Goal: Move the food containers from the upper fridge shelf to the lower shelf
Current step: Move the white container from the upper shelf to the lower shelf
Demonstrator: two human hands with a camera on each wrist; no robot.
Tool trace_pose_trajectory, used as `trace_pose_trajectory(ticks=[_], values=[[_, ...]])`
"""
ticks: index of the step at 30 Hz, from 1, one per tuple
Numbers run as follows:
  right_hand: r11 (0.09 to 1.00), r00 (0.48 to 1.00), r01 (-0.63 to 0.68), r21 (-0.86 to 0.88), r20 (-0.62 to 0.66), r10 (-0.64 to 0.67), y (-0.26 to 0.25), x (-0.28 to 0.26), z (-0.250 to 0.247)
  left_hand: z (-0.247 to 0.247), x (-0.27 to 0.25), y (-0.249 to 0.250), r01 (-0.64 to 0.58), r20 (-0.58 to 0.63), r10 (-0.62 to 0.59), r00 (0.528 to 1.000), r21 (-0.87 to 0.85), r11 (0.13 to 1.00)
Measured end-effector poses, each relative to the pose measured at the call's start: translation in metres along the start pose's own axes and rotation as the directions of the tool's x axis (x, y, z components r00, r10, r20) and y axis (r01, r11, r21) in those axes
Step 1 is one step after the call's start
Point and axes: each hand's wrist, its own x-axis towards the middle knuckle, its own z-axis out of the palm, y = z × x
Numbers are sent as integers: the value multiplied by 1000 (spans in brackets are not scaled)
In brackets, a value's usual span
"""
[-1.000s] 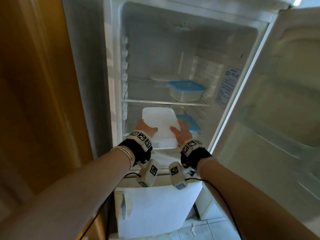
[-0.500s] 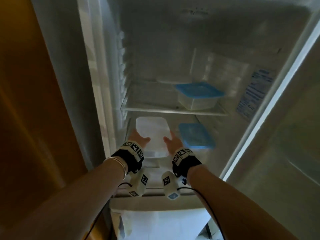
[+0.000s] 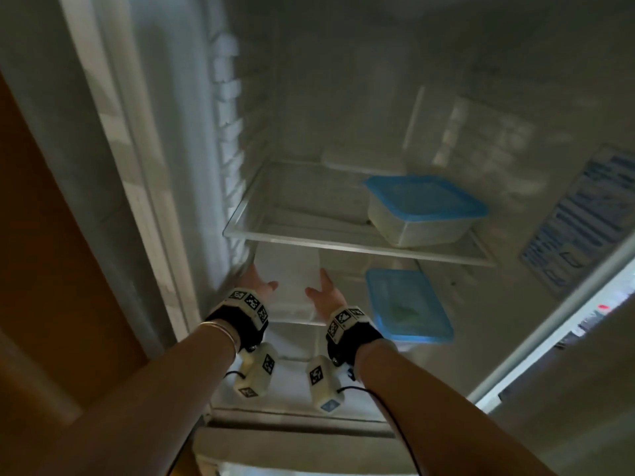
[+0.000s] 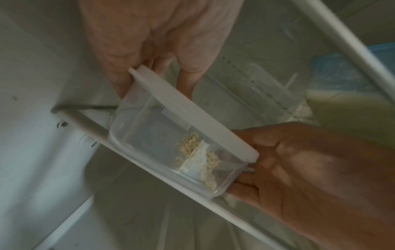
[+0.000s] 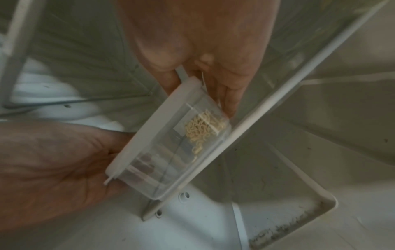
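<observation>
Scene: You stand at the open fridge, both arms reaching in under the upper shelf.
Left hand: Your left hand grasps one end of the white-lidded container, fingers curled round its side.
Right hand: Your right hand grasps the opposite end the same way.
Where it is: The container sits low over the lower shelf, at its left side, its base at or just above the front rail; contact is hard to tell.
Still to move: One blue-lidded container remains on the upper shelf; another blue-lidded box already rests below, to the right.
Doing it well: Keep the tub level, slide it fully past the rail before letting go, and leave room beside the blue box.
Materials: Clear, smooth plastic walls with rounded corners, a flat opaque white snap lid, a small clump of pale noodles inside; likely light and slippery. The shelves are glass with white trim.
</observation>
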Motion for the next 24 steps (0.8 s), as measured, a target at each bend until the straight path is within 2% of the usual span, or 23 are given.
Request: trace_pose_trajectory(ticks=[3, 6, 9, 11, 14, 24], values=[[1000, 999, -3, 15, 47, 2, -3, 5, -2, -2, 7, 2, -13, -10, 13, 1000, 5, 1000], [1000, 995, -5, -3, 100, 5, -4, 6, -3, -4, 6, 6, -29, -18, 32, 999, 138, 990], [1000, 989, 1, -31, 148, 3, -6, 4, -7, -10, -2, 11, -110, 22, 108, 994, 240, 965], [999, 988, 2, -39, 152, 4, -5, 3, -9, -9, -3, 10, -161, 100, 139, 985, 265, 951], [998, 991, 8, -58, 133, -1, -4, 2, -6, -10, -8, 7, -206, 144, 169, 975, 299, 932], [984, 993, -2, -178, 117, 24, -15, 13, 1, -16, 10, 17, -217, 182, 159, 970, 369, 904]])
